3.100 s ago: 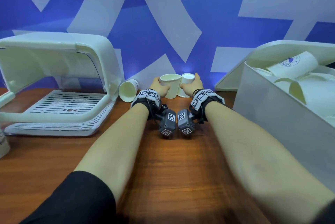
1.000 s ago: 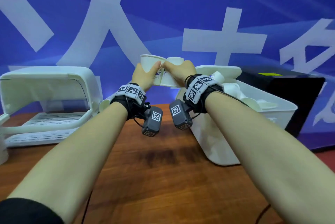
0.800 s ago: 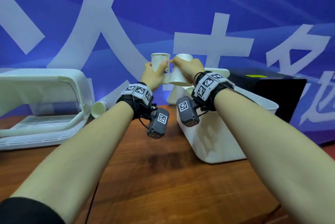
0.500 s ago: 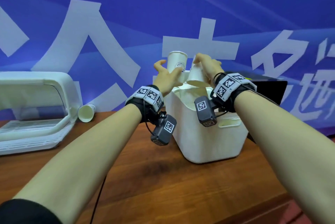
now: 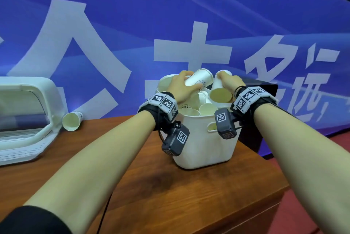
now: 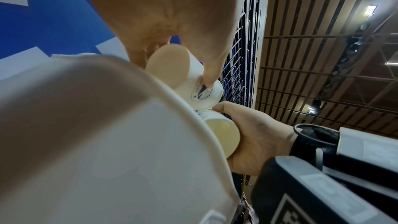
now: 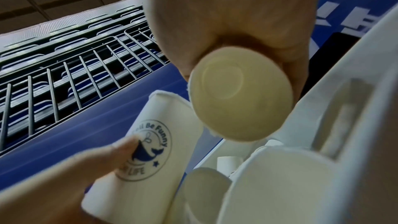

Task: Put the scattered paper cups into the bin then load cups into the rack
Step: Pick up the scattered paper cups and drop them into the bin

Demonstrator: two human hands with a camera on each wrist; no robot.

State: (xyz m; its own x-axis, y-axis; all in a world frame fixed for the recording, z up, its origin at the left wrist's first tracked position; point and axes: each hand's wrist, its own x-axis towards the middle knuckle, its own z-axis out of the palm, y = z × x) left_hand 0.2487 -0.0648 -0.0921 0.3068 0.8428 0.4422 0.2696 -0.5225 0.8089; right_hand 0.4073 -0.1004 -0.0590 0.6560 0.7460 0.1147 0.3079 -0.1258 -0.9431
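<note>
Over the white bin [image 5: 204, 139] both hands hold paper cups. My left hand [image 5: 190, 80] grips a printed cup [image 5: 199, 80] that lies on its side; its thumb presses on the logo [image 7: 148, 149]. My right hand [image 5: 225, 82] grips a plain cup [image 5: 220, 94] from above, its open mouth [image 7: 241, 98] turned back toward my wrist. The two cups [image 6: 193, 83] nearly touch just above the bin's rim. The bin is filled with several loose cups [image 5: 207, 109]. The white rack [image 5: 28, 116] stands at the far left with a bare slatted tray.
One loose cup [image 5: 72, 121] lies on its side on the wooden table [image 5: 151, 186], between rack and bin, against the blue banner. A black box [image 5: 251, 139] stands right behind the bin. The table's right edge falls away just past the bin.
Both hands lifted the cups from the back of the table and carried them right to the bin. In the last half second they dropped toward its rim, and the left cup tipped sideways.
</note>
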